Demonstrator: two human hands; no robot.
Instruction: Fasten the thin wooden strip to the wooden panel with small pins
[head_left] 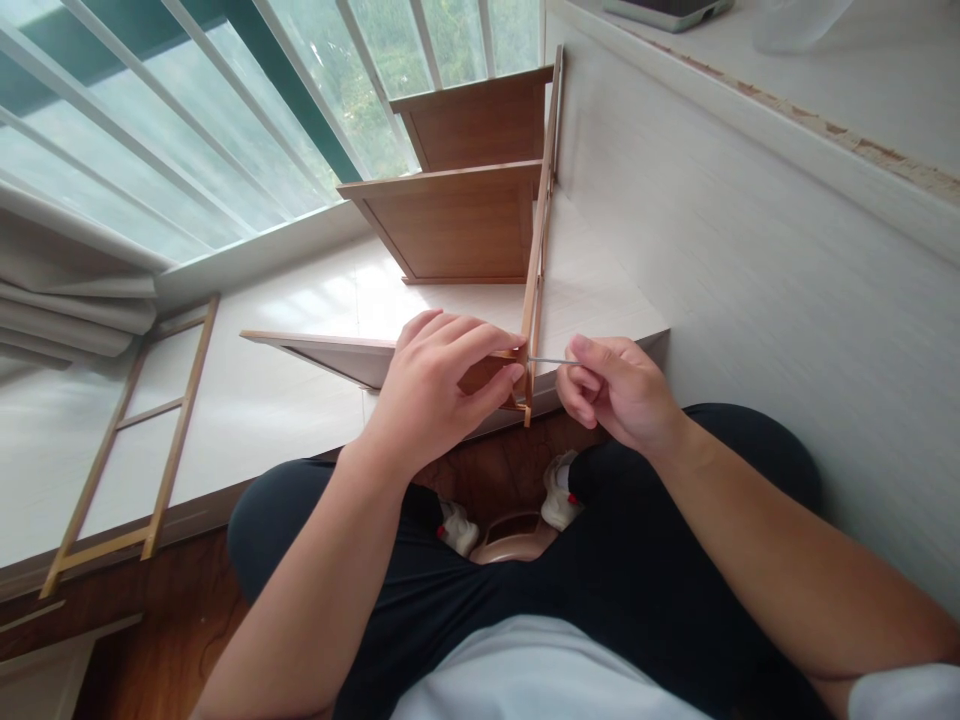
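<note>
My left hand (442, 385) is closed around the near end of a brown wooden shelf board (330, 350), thumb and fingers pinching it where it meets an upright wooden frame (538, 250). In my right hand (619, 385) is a thin metal rod that looks like a hex key (551, 360), its tip against the outer side of the frame at that joint. My fingers hide the rod's other end. Two more shelf boards, a middle one (457, 225) and a far one (480, 120), stand out from the same frame.
A second ladder-like wooden frame (169, 440) lies at the left on the white ledge (262, 420). A pale wall (750, 250) rises on the right, topped by a counter with a dark device (667, 10). Behind are a barred window (225, 120) and a curtain (67, 280).
</note>
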